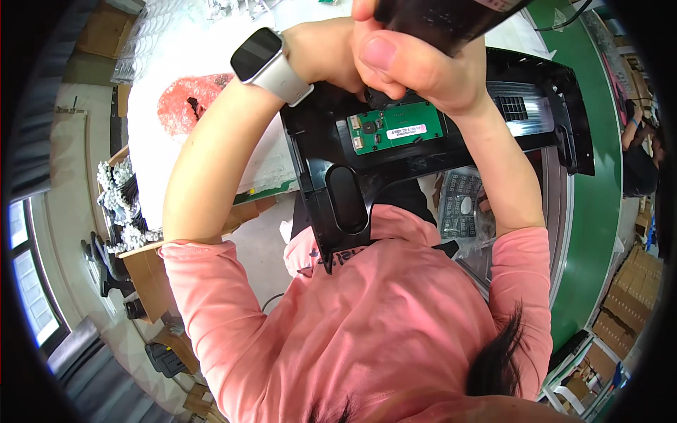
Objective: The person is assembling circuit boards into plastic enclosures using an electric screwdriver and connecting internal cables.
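Right hand (pixel 430 67) was wrapped round a black cylindrical tool (pixel 441 25); left hand (pixel 338 60) partly hidden, grip undeterminable. Green circuit board (pixel 388 118) lay just bodyward, long axis left-right, in black panel (pixel 402 166).

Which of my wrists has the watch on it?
Your left wrist: the dark-faced, pale-strapped watch is there. Your right wrist, behind the right hand gripping the black object, is bare.

White label (pixel 407 132), small dark print, on green circuit board (pixel 395 118) before me. Pale label (pixel 496 3), cut off, on black tool (pixel 441 27) I grip. Dark lettering (pixel 347 254), partly folded, on my pink shirt (pixel 395 303).
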{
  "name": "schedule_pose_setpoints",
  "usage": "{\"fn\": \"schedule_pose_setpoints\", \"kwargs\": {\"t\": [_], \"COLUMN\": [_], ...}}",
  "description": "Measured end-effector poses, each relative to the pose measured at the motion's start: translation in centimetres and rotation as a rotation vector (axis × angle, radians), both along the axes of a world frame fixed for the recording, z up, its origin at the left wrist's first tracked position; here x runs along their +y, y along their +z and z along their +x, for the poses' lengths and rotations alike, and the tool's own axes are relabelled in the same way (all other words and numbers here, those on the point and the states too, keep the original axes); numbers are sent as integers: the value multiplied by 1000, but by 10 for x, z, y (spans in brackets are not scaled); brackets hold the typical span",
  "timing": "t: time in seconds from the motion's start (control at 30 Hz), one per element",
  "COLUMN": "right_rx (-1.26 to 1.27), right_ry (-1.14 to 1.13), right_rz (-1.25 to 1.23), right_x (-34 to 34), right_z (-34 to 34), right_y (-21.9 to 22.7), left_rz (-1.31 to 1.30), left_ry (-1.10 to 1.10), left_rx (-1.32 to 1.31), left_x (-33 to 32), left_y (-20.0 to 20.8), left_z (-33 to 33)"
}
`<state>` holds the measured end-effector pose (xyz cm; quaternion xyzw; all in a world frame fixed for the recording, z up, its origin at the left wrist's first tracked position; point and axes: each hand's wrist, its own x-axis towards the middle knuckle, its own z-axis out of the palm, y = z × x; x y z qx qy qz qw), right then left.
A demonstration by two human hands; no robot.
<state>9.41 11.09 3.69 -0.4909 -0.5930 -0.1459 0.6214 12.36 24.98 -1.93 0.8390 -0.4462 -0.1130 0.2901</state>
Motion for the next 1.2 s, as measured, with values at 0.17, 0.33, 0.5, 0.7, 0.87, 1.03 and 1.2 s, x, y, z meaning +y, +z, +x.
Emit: {"fn": "schedule_pose_setpoints", "kwargs": {"t": [0.17,0.33,0.5,0.7,0.87,1.03,1.2], "right_rx": [-72,-192,722,692,985,1302,808], "right_ry": [-17,-70,404,-263,-651,-815,-1436], "right_rz": [-267,-422,-78,388,54,-195,-988], "right_x": [-12,-20,-17,-79,-211,-257,-227], "right_z": [-5,-5,-24,27,161,208,173], "right_y": [23,27,25,66,18,-39,-19], "left_rz": [-65,-233,-36,440,-33,-516,-109], "left_ry": [-133,-195,-195,-295,-230,419,1174], "left_rx": [-6,148,52,-23,-111,-88,-384], "left_x": [12,9,5,-11,2,54,129], "left_y": [-12,-6,26,51,52,50,23], "left_z": [7,6,-14,-9,-15,22,72]}}
